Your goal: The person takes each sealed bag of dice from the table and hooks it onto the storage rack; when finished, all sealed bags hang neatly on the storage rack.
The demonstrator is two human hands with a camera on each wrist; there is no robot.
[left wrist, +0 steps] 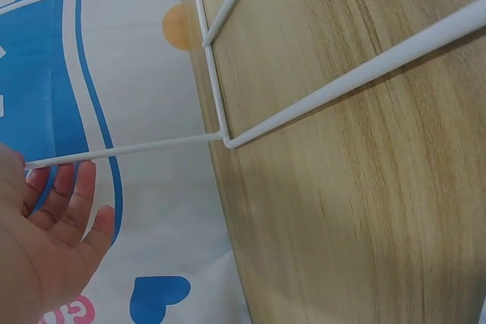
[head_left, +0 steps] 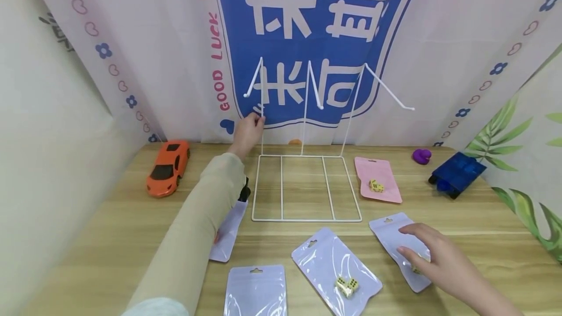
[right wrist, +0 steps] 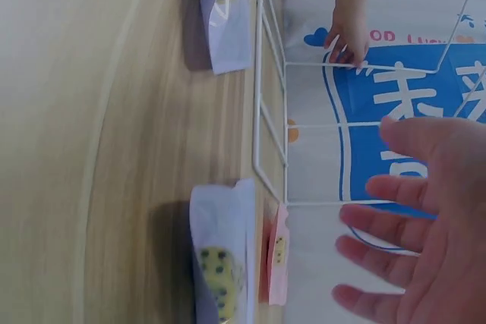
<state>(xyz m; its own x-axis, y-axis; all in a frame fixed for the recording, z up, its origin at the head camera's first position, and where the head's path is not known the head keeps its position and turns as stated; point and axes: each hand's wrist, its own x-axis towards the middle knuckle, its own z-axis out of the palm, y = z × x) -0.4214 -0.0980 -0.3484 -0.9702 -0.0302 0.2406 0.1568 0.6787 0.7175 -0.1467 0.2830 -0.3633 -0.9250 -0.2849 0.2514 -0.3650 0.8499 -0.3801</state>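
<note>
A white wire rack (head_left: 307,220) stands against the printed backdrop, with three uprights, each ending in an angled arm. My left hand (head_left: 249,133) pinches the left upright partway up; the left wrist view has the fingers (left wrist: 82,187) along that wire. Over at the right, my right hand (head_left: 443,257) hovers with spread, slightly bent fingers above a lilac pouch (head_left: 395,238), partly covering the yellow dice in it. Nothing is in the right palm (right wrist: 448,240). Another lilac pouch (head_left: 322,252) with yellow dice lies between the hands.
Beside the rack lies a pink pouch (head_left: 377,169) with dice. Two more lilac pouches are nearer me, one (head_left: 255,291) in front and one (head_left: 230,238) partly under the left sleeve. An orange toy car (head_left: 169,167), a purple duck (head_left: 421,156) and a blue toy vehicle (head_left: 458,172) sit further out.
</note>
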